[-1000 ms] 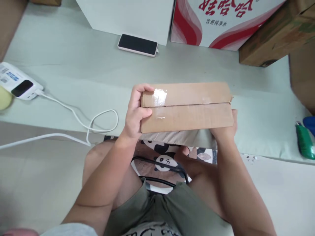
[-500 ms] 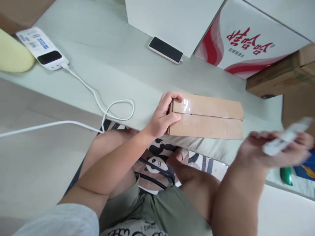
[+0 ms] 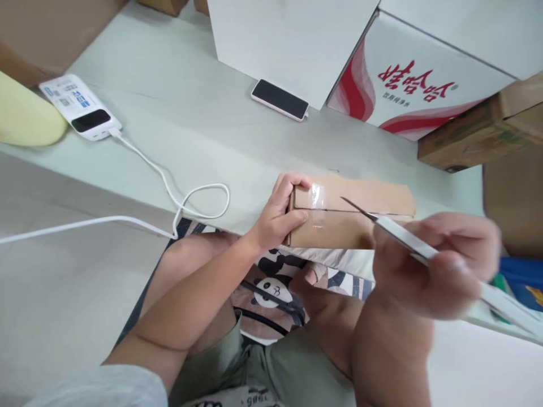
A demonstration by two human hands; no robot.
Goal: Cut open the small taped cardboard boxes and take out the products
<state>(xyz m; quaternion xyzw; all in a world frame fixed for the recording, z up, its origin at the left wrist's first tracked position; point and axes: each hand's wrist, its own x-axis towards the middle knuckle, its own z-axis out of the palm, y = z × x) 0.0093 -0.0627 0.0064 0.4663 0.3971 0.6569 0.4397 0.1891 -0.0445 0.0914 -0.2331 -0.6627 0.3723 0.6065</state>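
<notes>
A long brown cardboard box [image 3: 360,195] lies at the near edge of the table, a seam running along its top and clear tape [image 3: 317,196] near its left end. My left hand [image 3: 280,217] grips that end, fingers over the far side and thumb on the near side. Above the box's right part, my right hand [image 3: 436,263] is closed round a white-handled utility knife [image 3: 409,238]. Its thin, dark, pointed blade is out, angled up and left over the seam. Whether the tip touches the cardboard I cannot tell. The right hand hides the box's near right corner.
A white power bank [image 3: 87,107] with a white cable [image 3: 156,167] lies on the left, beside a yellow object [image 3: 29,113]. Farther back are a phone-like device [image 3: 280,99], a white carton with red lettering [image 3: 407,79] and a brown carton [image 3: 470,130]. A blue package [image 3: 524,277] lies right.
My right hand has come left from the far right to over the box, turning the knife so its dark blade now shows. My left hand keeps its hold on the box.
</notes>
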